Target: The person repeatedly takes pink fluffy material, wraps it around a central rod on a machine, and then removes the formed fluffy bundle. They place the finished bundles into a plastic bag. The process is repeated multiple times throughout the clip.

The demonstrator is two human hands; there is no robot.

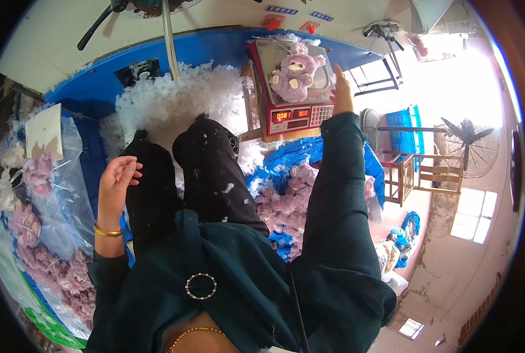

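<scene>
A lilac plush toy (296,72) with long ears lies on the metal pan of a red digital scale (295,122), whose red display is lit. My right hand (343,93) is beside the scale's right edge, its fingers stretched out and nothing visible in them. Over my left thigh hovers my left hand (118,181), with a gold bangle at the wrist. Its fingers are loosely bent and apart, and I see nothing held. White fluffy stuffing (174,106) is heaped in front of my knees, left of the scale.
Plush skins fill a blue bag (295,154) under my right arm; more plush pieces (59,270) lie on plastic at the left. A metal tube (169,44) points down over the stuffing. Red buttons (272,22) are on the machine. A fan (465,147) and wooden stool (400,179) stand right.
</scene>
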